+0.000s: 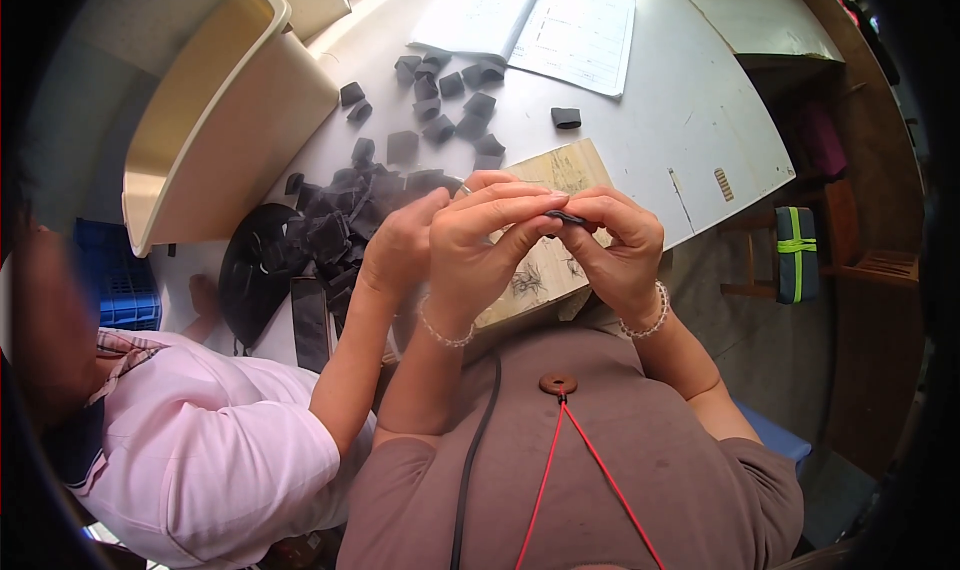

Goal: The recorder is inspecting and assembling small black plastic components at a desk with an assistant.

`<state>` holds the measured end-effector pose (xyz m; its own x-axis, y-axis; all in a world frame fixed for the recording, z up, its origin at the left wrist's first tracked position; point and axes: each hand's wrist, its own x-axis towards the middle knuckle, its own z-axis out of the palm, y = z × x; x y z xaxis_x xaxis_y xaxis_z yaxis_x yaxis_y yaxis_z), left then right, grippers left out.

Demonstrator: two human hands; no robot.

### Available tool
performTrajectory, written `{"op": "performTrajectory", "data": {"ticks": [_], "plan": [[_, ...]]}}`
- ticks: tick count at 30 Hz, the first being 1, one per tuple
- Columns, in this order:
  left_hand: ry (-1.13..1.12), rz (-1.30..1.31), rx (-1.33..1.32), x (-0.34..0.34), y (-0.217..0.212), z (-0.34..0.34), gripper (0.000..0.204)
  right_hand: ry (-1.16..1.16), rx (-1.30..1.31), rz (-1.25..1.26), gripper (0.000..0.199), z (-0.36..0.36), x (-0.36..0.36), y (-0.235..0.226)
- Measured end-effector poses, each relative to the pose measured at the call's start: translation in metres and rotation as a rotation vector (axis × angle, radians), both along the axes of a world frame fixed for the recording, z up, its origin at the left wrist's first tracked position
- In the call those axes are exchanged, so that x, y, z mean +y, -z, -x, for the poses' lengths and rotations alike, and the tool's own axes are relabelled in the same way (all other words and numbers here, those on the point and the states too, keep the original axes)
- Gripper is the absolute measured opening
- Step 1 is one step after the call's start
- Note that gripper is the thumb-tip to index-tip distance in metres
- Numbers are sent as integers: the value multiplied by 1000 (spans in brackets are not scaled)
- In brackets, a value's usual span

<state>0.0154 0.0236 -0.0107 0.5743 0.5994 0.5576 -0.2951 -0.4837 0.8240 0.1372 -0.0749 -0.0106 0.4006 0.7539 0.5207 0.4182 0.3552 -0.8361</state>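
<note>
A small black fabric piece (566, 217) is pinched between my two hands, above a pale wooden board. My left hand (482, 248) is closed on its left end with thumb and fingers. From the other side my right hand (622, 247) grips it, fingertips nearly meeting those of the left. Most of the piece is hidden by my fingers. Under my hands lies the wooden board (575, 165), with dark thread-like bits on its near part (527, 280). Left of my hands is a heap of similar black fabric pieces (325, 235).
A co-worker in a pink shirt (230, 440) sits at my left, a hand (400, 240) beside my left one. Several folded black pieces (480, 105) lie farther back, near an open notebook (575, 35). A cream plastic bin (230, 120) stands left. One black piece (566, 118) lies apart.
</note>
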Motion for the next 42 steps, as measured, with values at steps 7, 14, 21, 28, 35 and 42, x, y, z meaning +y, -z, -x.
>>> {"op": "performTrajectory", "data": {"ticks": [7, 14, 21, 28, 35, 42], "plan": [[14, 40, -152, 4, -23, -6, 18, -22, -5, -54, 11, -9, 10, -35], [1, 472, -306, 10, -18, -16, 18, -74, 50, -57, 9, -17, 41, -51], [-6, 617, -436, 20, 7, -19, 20, -215, 240, -11, 8, -20, 71, -28], [-53, 615, -388, 26, 11, -26, 17, -292, 341, -18, 8, -24, 83, -15], [-110, 789, -330, 37, 25, -29, 14, -254, 448, 122, 9, -21, 90, -13], [-188, 901, -316, 39, 23, -35, 22, -223, 542, 152, 11, -26, 100, 3]]}}
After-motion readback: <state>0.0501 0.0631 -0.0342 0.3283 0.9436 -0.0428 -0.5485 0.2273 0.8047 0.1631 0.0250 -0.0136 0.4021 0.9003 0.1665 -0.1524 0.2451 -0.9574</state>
